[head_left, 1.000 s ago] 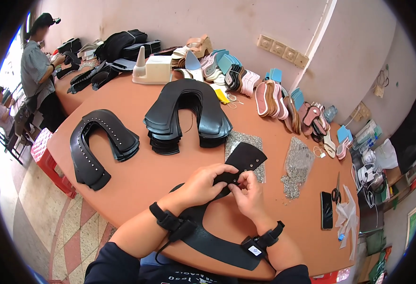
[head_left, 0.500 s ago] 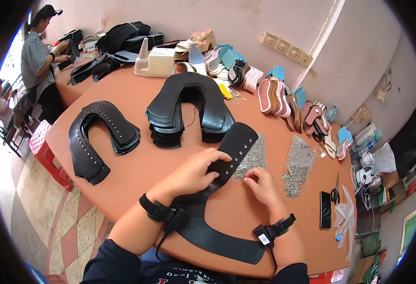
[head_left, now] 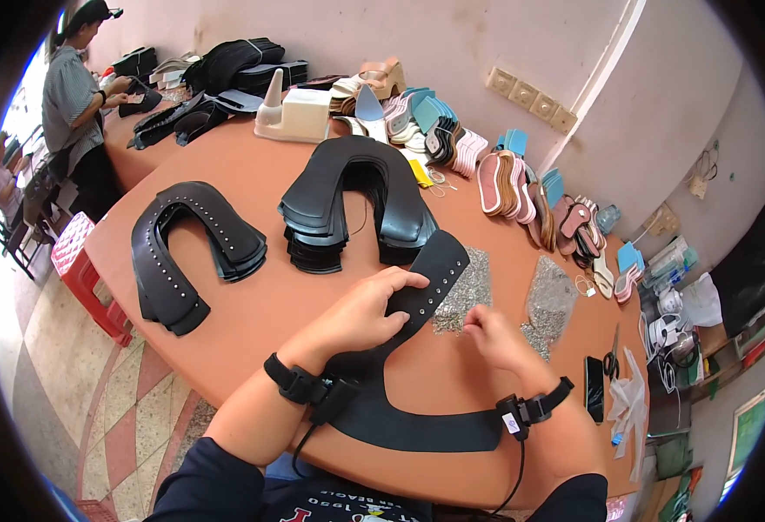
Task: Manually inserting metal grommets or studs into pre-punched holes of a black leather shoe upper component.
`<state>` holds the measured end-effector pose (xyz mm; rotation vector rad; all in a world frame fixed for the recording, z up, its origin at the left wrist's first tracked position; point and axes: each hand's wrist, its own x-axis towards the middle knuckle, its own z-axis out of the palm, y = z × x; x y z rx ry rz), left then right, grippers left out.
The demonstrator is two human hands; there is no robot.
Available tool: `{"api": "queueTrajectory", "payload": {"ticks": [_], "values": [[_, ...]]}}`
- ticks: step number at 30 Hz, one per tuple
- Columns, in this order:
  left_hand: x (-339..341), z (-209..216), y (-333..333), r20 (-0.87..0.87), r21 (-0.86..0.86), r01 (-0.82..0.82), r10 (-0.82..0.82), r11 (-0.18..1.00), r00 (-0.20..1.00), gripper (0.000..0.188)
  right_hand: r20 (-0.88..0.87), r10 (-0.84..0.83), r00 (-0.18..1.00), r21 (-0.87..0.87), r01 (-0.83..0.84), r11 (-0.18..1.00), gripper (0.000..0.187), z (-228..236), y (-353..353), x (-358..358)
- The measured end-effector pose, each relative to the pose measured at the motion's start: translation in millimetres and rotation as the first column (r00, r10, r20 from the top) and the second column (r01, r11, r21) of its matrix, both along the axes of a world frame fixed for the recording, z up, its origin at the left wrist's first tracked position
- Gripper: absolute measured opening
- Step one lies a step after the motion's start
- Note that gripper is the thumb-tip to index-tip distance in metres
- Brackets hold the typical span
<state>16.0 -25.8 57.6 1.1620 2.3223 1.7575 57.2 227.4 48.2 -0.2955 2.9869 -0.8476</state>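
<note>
black strip (head_left: 375,404) in left hand (head_left: 360,311)
studded end (head_left: 436,277) juts beyond the grip; right hand (head_left: 497,337) pinched near silvery bits (head_left: 472,291), contents can't be told.

From my remote view, the right hand (head_left: 500,337) has come off the strap (head_left: 434,270), where it was pinching a second ago; it now hovers farther right, fingertips together, partly hiding the right-hand stud pile (head_left: 549,304). The left hand (head_left: 369,309) has spread its thumb and forefinger. The strap's tip has swung left, uncovering more of the nearer pile (head_left: 467,291), and I see more studs (head_left: 433,301) along its edge.
</note>
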Motion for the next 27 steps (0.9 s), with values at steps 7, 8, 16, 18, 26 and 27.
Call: {"api": "queueTrajectory", "payload": {"ticks": [7, 8, 16, 18, 26, 27], "values": [[0.0, -0.7, 0.0, -0.039, -0.017, -0.009, 0.009, 1.0, 0.999, 0.045, 0.211, 0.025, 0.977, -0.681, 0.129, 0.721, 0.005, 48.5, -25.7, 35.8], [-0.5, 2.2, -1.1, -0.04, -0.025, -0.024, 0.023, 0.999, 0.999, 0.045, 0.203, 0.042, 0.978, -0.726, 0.121, 0.677, 0.005, 50.3, -31.7, 39.2], [-1.5, -2.5, -0.6, 0.048, 0.093, -0.037, 0.033, 0.995, 0.998, 0.046, 0.067, -0.116, 0.991, -0.889, 0.112, 0.443, 0.007, -12.5, -70.1, 18.7], [-0.5, 0.1, 0.8, 0.053, 0.08, -0.041, 0.037, 0.996, 0.998, 0.046, 0.075, -0.119, 0.99, -0.937, 0.11, 0.331, 0.007, -22.8, -81.5, 18.9], [0.0, 0.2, 1.3, 0.024, 0.061, -0.024, 0.023, 0.998, 0.999, 0.045, 0.059, -0.129, 0.99, -0.963, 0.09, 0.255, 0.008, -38.2, -98.2, 17.8], [-0.5, -0.5, 1.5, 0.027, 0.061, -0.025, 0.024, 0.998, 0.999, 0.045, 0.062, -0.128, 0.99, -0.963, 0.093, 0.255, 0.008, -38.5, -99.2, 17.7]]}}
